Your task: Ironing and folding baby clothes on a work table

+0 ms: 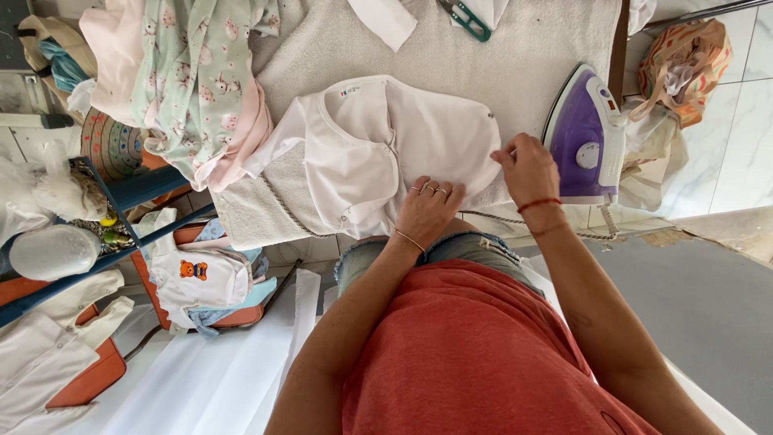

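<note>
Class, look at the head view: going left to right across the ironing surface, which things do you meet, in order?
Pile of patterned baby clothes → white garment → left hand → right hand → purple iron → orange patterned bag.

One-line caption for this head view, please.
Both hands, left hand and right hand, press a white baby garment flat beside an upright purple iron.

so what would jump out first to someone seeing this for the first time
Most likely the white baby garment spread in the middle of the padded board, with the left hand pressing flat on its near edge and the right hand pinching its right side. Next, the purple iron standing on end just right of the hands, and the pile of pastel printed clothes at the upper left.
</note>
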